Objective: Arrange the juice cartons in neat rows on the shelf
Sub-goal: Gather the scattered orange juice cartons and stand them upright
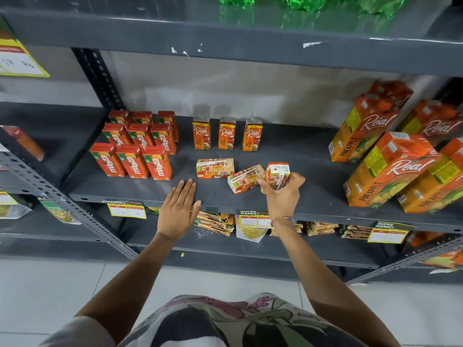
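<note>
Three small orange Real apple cartons [226,134] stand upright in a row at the back of the grey shelf [313,196]. Two more lie flat in front of them: one [215,168] at centre, another [244,182] angled beside my right hand. My right hand [281,194] is closed around a further small carton [276,172], held upright with its straw side toward me. My left hand [179,209] rests flat, fingers apart, on the shelf's front edge, holding nothing. Red Maaza cartons [136,146] stand in three neat rows at the left.
Large orange Real pineapple cartons [385,169] lean in a group at the shelf's right. Green bottles [305,1] stand on the shelf above. Noodle packets [215,222] and yellow price tags [126,210] are on and along the shelf below. A perforated upright [100,78] bounds the left.
</note>
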Available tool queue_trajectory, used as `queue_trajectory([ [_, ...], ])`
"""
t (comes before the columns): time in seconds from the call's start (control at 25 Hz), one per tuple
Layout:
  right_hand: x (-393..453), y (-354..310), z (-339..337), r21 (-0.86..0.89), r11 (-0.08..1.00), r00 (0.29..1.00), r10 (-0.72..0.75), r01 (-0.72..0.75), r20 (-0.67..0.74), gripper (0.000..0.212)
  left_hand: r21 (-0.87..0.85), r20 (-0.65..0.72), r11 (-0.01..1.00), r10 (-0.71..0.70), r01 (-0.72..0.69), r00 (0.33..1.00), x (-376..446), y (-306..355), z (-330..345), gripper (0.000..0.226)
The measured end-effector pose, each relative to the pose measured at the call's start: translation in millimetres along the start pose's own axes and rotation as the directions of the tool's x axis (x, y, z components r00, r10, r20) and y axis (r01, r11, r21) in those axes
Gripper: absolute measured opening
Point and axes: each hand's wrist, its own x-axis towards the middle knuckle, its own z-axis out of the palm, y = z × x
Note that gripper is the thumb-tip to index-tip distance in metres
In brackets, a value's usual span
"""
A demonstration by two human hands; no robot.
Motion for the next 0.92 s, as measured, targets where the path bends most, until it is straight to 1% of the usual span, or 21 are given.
queue_trajectory([
  [0.08, 6, -4, 2, -0.001, 1.000, 1.000, 0.005, -0.005, 0.028, 0.069, -0.013, 0.003, 1.000, -0.002, 0.002, 1.000, 0, 0, -1, 0.068],
  [0.16, 6, -6, 3, -0.039, 0.999, 0.998, 0.011, -0.008, 0.066, 0.071, -0.020, 0.007, 1.000, -0.001, 0.001, 1.000, 0, 0, -1, 0.068],
  [0.24, 10, -11, -4, -0.099, 0.995, 0.985, 0.042, -0.025, 0.168, 0.079, -0.032, -0.001, 0.999, 0.004, -0.004, 1.000, -1, 0, -2, 0.068],
  [0.28, 16, -15, -12, -0.154, 0.988, 0.969, 0.045, -0.008, 0.242, 0.086, -0.037, -0.003, 0.999, 0.005, -0.005, 1.000, -1, 0, -2, 0.068],
  [0.32, 24, -20, -21, -0.237, 0.969, 0.943, 0.019, 0.064, 0.332, 0.090, -0.037, -0.006, 0.999, 0.006, -0.007, 1.000, -1, 0, -1, 0.068],
  [0.36, 35, -27, -31, -0.343, 0.915, 0.895, -0.042, 0.214, 0.445, 0.089, -0.036, -0.010, 0.999, 0.006, -0.006, 1.000, -2, 0, -1, 0.067],
  [0.4, 46, -35, -40, -0.407, 0.825, 0.815, -0.105, 0.391, 0.570, 0.086, -0.036, -0.013, 0.999, 0.004, -0.004, 1.000, -2, 0, 0, 0.067],
  [0.44, 57, -45, -46, -0.426, 0.730, 0.724, -0.136, 0.535, 0.676, 0.084, -0.038, -0.011, 0.999, 0.002, -0.002, 1.000, -2, -1, 0, 0.067],
  [0.48, 64, -54, -50, -0.427, 0.653, 0.648, -0.132, 0.626, 0.750, 0.085, -0.038, -0.009, 0.999, -0.001, 0.000, 1.000, -2, -1, 1, 0.067],
  [0.52, 68, -62, -50, -0.427, 0.588, 0.591, -0.111, 0.687, 0.799, 0.085, -0.036, -0.008, 0.999, -0.003, 0.003, 1.000, -2, 0, 1, 0.067],
  [0.56, 69, -68, -49, -0.428, 0.533, 0.551, -0.087, 0.730, 0.830, 0.083, -0.034, -0.010, 0.999, -0.003, 0.003, 1.000, -2, -1, 1, 0.067],
  [0.6, 69, -72, -47, -0.426, 0.500, 0.527, -0.074, 0.754, 0.846, 0.079, -0.032, -0.010, 1.000, -0.002, 0.001, 1.000, -1, -1, 2, 0.067],
  [0.68, 69, -76, -44, -0.436, 0.469, 0.523, -0.066, 0.768, 0.850, 0.068, -0.025, -0.011, 1.000, 0.004, -0.004, 1.000, -1, -2, 3, 0.065],
  [0.8, 75, -79, -42, -0.521, 0.406, 0.568, 0.005, 0.751, 0.823, 0.064, -0.029, -0.017, 1.000, 0.007, -0.008, 1.000, -1, -3, 3, 0.063],
  [0.92, 78, -85, -37, -0.522, 0.452, 0.555, 0.069, 0.723, 0.829, 0.056, -0.023, -0.021, 1.000, 0.010, -0.011, 1.000, -1, -2, 3, 0.063],
])
